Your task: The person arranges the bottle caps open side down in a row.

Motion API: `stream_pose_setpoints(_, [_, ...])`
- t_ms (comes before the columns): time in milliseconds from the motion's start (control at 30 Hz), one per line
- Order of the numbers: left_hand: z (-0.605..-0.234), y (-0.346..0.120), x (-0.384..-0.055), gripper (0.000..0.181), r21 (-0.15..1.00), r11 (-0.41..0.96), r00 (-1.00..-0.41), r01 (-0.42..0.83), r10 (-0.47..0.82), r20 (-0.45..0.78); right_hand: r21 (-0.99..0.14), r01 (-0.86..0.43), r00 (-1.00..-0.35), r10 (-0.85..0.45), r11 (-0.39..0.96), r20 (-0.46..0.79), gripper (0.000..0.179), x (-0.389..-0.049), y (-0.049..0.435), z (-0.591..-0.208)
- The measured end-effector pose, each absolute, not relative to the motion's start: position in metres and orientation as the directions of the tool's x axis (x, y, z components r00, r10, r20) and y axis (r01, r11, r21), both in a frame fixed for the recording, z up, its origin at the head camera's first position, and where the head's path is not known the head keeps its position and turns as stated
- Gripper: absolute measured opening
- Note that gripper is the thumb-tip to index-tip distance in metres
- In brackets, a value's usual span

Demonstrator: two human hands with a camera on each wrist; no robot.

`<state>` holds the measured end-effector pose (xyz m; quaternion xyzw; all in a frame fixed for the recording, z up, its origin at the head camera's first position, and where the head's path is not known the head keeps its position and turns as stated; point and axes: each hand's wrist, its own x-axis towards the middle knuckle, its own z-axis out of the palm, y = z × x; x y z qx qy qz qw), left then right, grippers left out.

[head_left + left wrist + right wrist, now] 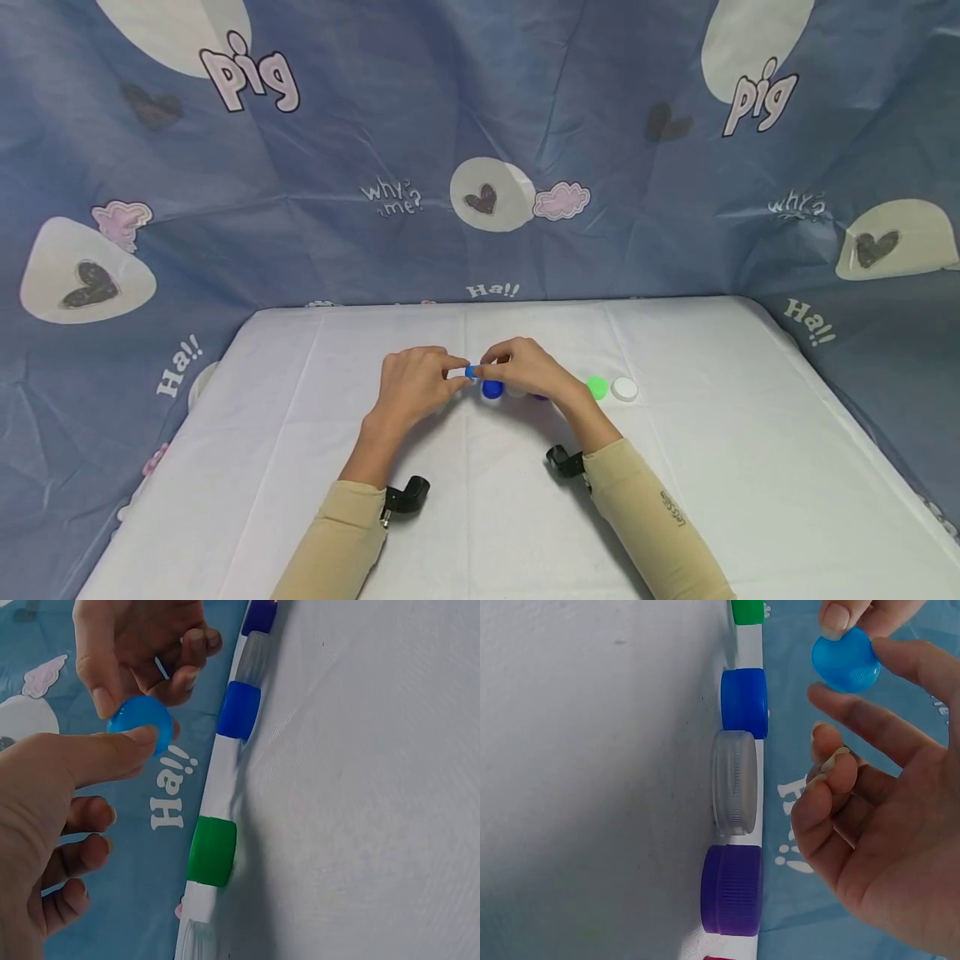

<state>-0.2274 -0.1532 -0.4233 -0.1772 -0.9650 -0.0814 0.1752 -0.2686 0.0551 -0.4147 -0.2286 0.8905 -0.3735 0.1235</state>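
A light blue bottle cap (471, 372) is held up between the two hands, above the white table. My left hand (412, 383) pinches it, the thumb flat on its face in the left wrist view. From the other side my right hand (528, 367) holds the cap's edge between thumb and index finger, its other fingers loosely curled. Under the hands, a dark blue cap (744, 703), a clear cap (736, 784) and a purple cap (733, 890) stand in a row. A dark green cap (212, 851) sits nearer the left hand, hidden in the head view.
To the right of the right forearm lie a light green cap (597, 387) and a white cap (625, 388). Part of another clear cap (196, 941) shows at the left wrist view's bottom. A blue printed cloth (420, 250) hangs behind the white-covered table (525, 533).
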Motion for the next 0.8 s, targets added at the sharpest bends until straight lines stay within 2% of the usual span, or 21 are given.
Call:
stream_pose_setpoints(233, [-0.4272,-0.1576,-0.2296,0.024,0.136,0.924,-0.883,0.357,0.286,0.371,-0.633,-0.403,-0.871,-0.49,0.661,0.043,0.026,-0.268,0.0528,-0.4161])
stream_pose_setpoints(467, [-0.427,-0.16,-0.2298,0.029,0.223,0.924,-0.919,0.312,0.234,0.318,-0.529,-0.459,-0.877,-0.459,0.714,0.14,0.025,-0.2665,0.0488,-0.4165])
stream_pose_setpoints(800, [-0.426,-0.159,-0.2296,0.026,0.222,0.924,-0.921,0.312,0.236,0.311,-0.53,-0.467,-0.872,-0.468,0.708,0.143,0.026,-0.2634,0.0488,-0.4137])
